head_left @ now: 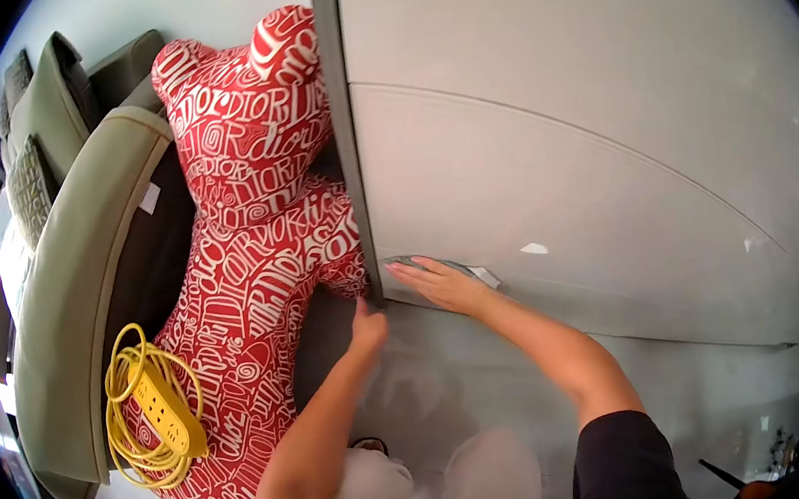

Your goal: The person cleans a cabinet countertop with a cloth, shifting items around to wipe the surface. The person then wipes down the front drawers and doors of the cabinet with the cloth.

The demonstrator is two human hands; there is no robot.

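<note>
Flat grey fabric cloth [466, 269] could slip if the right hand [444, 285], open-palmed over it, slackens; half-curled left hand [367, 329] (8 o'clock from it): cannot tell its hold.

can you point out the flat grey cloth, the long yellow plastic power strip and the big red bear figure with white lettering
Grey cloth [461, 267]: head view, on its exposed edge
Yellow power strip [164, 409]: head view, middle of its outlet face
Red bear figure [248, 275]: head view, on its torso
</note>
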